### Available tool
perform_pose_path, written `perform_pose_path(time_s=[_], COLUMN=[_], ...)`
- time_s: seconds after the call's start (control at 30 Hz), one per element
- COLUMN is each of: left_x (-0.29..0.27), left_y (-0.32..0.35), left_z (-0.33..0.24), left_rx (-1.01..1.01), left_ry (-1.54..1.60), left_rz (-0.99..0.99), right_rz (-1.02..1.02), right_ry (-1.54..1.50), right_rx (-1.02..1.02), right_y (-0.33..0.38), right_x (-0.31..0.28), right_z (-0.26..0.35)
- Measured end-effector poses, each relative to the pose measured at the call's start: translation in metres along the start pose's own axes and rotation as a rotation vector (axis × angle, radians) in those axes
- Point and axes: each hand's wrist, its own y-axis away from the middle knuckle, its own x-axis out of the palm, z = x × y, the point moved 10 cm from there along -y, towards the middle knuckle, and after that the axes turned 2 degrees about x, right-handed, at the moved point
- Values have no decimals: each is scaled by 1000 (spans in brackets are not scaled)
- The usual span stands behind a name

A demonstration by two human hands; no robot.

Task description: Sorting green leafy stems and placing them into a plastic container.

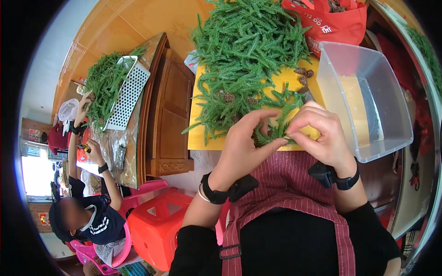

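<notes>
Close to the near edge of the yellow tabletop (315, 89), my left hand (246, 145) is closed on a green artificial pine sprig (282, 123), its thumb and fingers around the lower part. The fingertips of my right hand (324, 131) pinch at the same sprig's lower end, touching my left thumb; the exact spot is small and partly hidden. Just beyond my hands lie more sprigs, with brown pine cones (229, 97) among them. A large heap of green pine sprigs (253, 41) covers the far part of the tabletop. Several loose pine cones (303, 79) lie to its right.
At right stands a clear plastic bin (386, 108), with a red bag (338, 25) behind it. Left are a wooden cabinet (172, 115) and an orange-red stool (154, 225). A co-worker (103, 225) holds pliers near a white basket (131, 94) and more greenery.
</notes>
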Motion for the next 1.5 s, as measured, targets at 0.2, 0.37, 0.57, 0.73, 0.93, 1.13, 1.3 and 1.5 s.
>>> perform_pose_path(time_s=[0.2,0.37,0.57,0.73,0.93,1.13,1.3,1.5], left_x=[-8,2,-16,27,33,18,-2,15], left_y=[8,29,-1,1,8,-6,3,1], left_z=[-16,-43,-34,-5,21,5,-18,21], left_rx=[302,595,452,22,-127,49,288,-69], left_ry=[-108,-584,-170,337,397,97,-287,316], left_rz=[-165,-248,39,631,593,302,-149,167], right_rz=[-9,-95,86,166,152,-5,-171,-49], right_ry=[-46,-114,-56,-130,-84,-46,-330,-79], right_rx=[62,237,-60,-175,-61,4,397,49], right_y=[0,5,0,1,3,4,15,4], right_x=[0,2,2,13,18,10,11,8], right_z=[-3,-21,10,26,16,2,-42,-11])
